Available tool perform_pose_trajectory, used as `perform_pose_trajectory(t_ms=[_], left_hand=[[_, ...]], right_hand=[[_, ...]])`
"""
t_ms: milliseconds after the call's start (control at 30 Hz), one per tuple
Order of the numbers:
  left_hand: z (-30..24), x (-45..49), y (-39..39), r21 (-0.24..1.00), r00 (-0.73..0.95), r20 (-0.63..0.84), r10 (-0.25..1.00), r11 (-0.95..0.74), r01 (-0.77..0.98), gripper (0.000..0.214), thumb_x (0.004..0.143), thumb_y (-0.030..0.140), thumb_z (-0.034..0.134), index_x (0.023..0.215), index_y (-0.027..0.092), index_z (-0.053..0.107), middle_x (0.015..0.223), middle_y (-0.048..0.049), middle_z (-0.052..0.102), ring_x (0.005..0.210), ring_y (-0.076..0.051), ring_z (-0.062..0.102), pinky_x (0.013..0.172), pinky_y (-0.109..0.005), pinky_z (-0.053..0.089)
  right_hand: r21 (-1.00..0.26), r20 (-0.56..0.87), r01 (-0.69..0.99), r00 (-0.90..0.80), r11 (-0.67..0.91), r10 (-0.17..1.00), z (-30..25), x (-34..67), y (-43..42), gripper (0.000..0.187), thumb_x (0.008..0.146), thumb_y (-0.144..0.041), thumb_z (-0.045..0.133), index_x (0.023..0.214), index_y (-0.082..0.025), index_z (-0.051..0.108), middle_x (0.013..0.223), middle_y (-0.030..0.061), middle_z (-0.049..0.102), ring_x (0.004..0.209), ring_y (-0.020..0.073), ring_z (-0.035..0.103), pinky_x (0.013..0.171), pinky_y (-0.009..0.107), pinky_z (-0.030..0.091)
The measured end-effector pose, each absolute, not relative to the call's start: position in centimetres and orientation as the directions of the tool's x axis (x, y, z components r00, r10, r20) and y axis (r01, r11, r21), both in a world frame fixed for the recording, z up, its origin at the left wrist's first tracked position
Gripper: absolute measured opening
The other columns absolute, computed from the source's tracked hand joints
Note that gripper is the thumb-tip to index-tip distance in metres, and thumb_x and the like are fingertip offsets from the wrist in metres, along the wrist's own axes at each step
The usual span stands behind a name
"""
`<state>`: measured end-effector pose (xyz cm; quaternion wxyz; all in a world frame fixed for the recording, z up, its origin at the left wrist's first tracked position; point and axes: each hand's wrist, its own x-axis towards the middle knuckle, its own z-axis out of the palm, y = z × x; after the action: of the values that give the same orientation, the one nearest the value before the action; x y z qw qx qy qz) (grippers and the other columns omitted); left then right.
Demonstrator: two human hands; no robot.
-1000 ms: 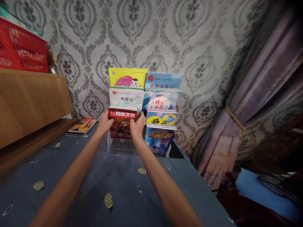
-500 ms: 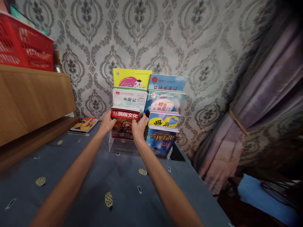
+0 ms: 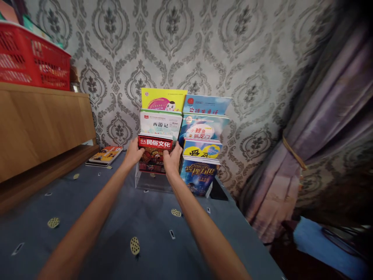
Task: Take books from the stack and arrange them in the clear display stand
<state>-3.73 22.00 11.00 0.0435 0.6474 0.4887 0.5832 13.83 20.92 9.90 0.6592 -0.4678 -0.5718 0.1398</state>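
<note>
A clear stepped book rack (image 3: 154, 183) stands against the wall, with books leaning in two columns. My left hand (image 3: 133, 154) grips the left edge of a red-topped book (image 3: 155, 155), thumb on its cover. At that book's right edge, my right hand (image 3: 173, 157) does the same, fingers behind it. Above it in the rack are a white book (image 3: 160, 122) and a yellow book (image 3: 163, 97). Beside my right hand, the other column holds a dark blue book (image 3: 199, 177), a yellow and blue book (image 3: 201, 149) and lighter blue books (image 3: 208, 104) further up.
Two or so books (image 3: 106, 154) lie flat at the back left of the blue patterned tablecloth (image 3: 96, 241). A wooden cabinet (image 3: 43, 126) with a red basket (image 3: 35, 58) on top borders the left. A tied curtain (image 3: 279, 182) hangs on the right.
The view has tilted slightly, so everything sits a little lower and to the right. Both hands keep their hold on the red-topped book.
</note>
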Motion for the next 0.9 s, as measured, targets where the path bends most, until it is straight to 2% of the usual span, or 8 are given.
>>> perform_pose_trajectory(t_ms=[167, 267, 433, 567, 767, 900], left_hand=[[11.1, -2.6, 19.8, 0.516, -0.185, 0.802, 0.568, -0.504, 0.692, 0.079, 0.074, 0.008, 0.053, 0.15, 0.015, 0.034, 0.146, -0.016, 0.047, 0.14, -0.032, 0.041, 0.118, -0.051, 0.035], [11.5, -1.8, 18.2, 0.42, -0.138, 0.83, 0.54, -0.442, 0.792, 0.082, 0.079, 0.007, 0.051, 0.155, 0.014, 0.023, 0.148, -0.0186, 0.044, 0.141, -0.034, 0.04, 0.118, -0.052, 0.034], [12.3, -1.4, 17.2, 0.331, -0.087, 0.79, 0.607, -0.303, 0.893, 0.076, 0.083, 0.008, 0.048, 0.155, 0.013, 0.026, 0.131, -0.0196, 0.054, 0.127, -0.036, 0.052, 0.108, -0.053, 0.043], [12.5, -1.8, 17.8, 0.288, -0.046, 0.779, 0.625, -0.292, 0.912, 0.075, 0.084, 0.01, 0.049, 0.155, 0.013, 0.025, 0.13, -0.0193, 0.055, 0.125, -0.036, 0.053, 0.106, -0.053, 0.044], [12.3, -2.2, 18.0, 0.304, -0.029, 0.772, 0.635, -0.328, 0.894, 0.076, 0.084, 0.01, 0.049, 0.156, 0.012, 0.023, 0.136, -0.0206, 0.053, 0.13, -0.038, 0.05, 0.11, -0.054, 0.04], [11.8, -2.3, 17.8, 0.328, 0.002, 0.795, 0.607, -0.432, 0.84, 0.081, 0.085, 0.009, 0.048, 0.158, 0.015, 0.014, 0.153, -0.0181, 0.041, 0.142, -0.033, 0.039, 0.117, -0.05, 0.033]], right_hand=[[-0.735, 0.674, 0.333, 0.265, 0.59, 0.69, 9.4, 14.3, 20.5, 0.068, 0.077, -0.023, 0.05, 0.144, -0.015, 0.041, 0.141, 0.0173, 0.049, 0.132, 0.0298, 0.047, 0.115, 0.052, 0.037], [-0.719, 0.691, 0.34, 0.251, 0.607, 0.678, 9.4, 14.5, 20.1, 0.066, 0.077, -0.022, 0.048, 0.142, -0.013, 0.043, 0.141, 0.018, 0.05, 0.132, 0.0293, 0.047, 0.116, 0.051, 0.037], [-0.67, 0.733, 0.382, 0.201, 0.637, 0.65, 9.4, 14.4, 19.2, 0.068, 0.078, -0.017, 0.044, 0.145, -0.012, 0.04, 0.144, 0.0186, 0.048, 0.135, 0.0275, 0.045, 0.117, 0.051, 0.036], [-0.654, 0.736, 0.419, 0.164, 0.63, 0.656, 9.0, 14.3, 18.4, 0.068, 0.081, -0.015, 0.042, 0.148, -0.015, 0.037, 0.144, 0.0177, 0.049, 0.134, 0.027, 0.047, 0.114, 0.052, 0.039], [-0.582, 0.781, 0.478, 0.102, 0.658, 0.616, 8.0, 14.5, 16.1, 0.067, 0.085, -0.016, 0.039, 0.151, -0.01, 0.032, 0.152, 0.02, 0.041, 0.144, 0.0256, 0.037, 0.12, 0.051, 0.032], [-0.517, 0.803, 0.483, -0.011, 0.707, 0.595, 6.1, 14.2, 13.4, 0.066, 0.089, -0.017, 0.038, 0.154, -0.011, 0.027, 0.158, 0.0191, 0.035, 0.149, 0.024, 0.029, 0.122, 0.053, 0.028]])
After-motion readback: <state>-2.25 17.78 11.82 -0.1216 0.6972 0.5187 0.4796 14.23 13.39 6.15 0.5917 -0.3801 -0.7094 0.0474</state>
